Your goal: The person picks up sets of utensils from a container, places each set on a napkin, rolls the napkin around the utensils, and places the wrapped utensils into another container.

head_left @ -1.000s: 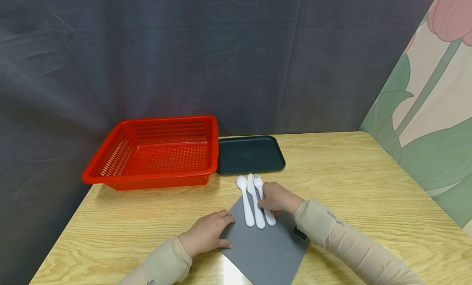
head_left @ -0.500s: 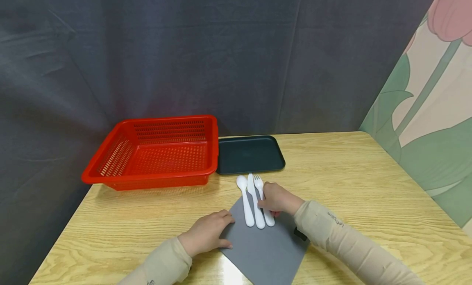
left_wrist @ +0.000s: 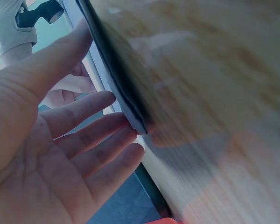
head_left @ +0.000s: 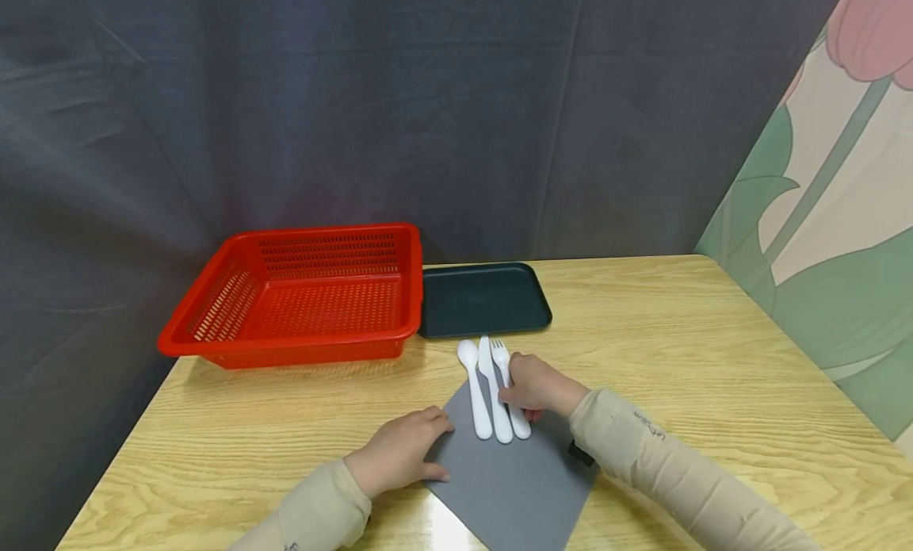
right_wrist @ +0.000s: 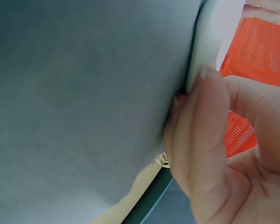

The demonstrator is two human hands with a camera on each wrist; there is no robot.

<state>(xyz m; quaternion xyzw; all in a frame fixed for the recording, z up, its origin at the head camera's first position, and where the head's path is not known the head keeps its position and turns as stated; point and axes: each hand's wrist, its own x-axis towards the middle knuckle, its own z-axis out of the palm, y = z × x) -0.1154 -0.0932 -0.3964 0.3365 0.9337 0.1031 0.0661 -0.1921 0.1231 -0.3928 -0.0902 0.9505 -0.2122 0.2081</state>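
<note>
A: Entry 1, differences against 1 second earlier?

B: Fork [head_left: 520, 422], white: slightly turned. Tine end a touch farther from the knife [head_left: 494, 388], handle end a touch nearer it. Spoon [head_left: 476, 400] and knife: no visible shift. Both hands: same places.

A: Entry 2, fork, appearance?

B: Slim, plain, smooth; tines pointing away from the person, handle end rounded. Middle section covered by the right hand [head_left: 538, 384].

A: Entry 3, location? Dial centred on the grey mat [head_left: 517, 487], 12 farthest from the person.

B: Fork near 12, last in a row of 3 white utensils; spoon and knife beside it, towards 11. All 3 handles on the mat, heads reaching past its far corner.

A: Entry 4, grips?

B: Right hand: curled, pinching the fork between thumb and fingers, thumb tip close to the knife. Left hand [head_left: 399, 448], at 9: fingers extended and slightly spread, thumb apart from them, touching the mat's edge.

A: Entry 5, surroundings?

B: Basket [head_left: 299, 345], red, perforated, at 10. Tray [head_left: 485, 297], dark, shallow, just left of 12, beside the basket. Table [head_left: 678, 353], pale wood grain, beneath everything listed.
</note>
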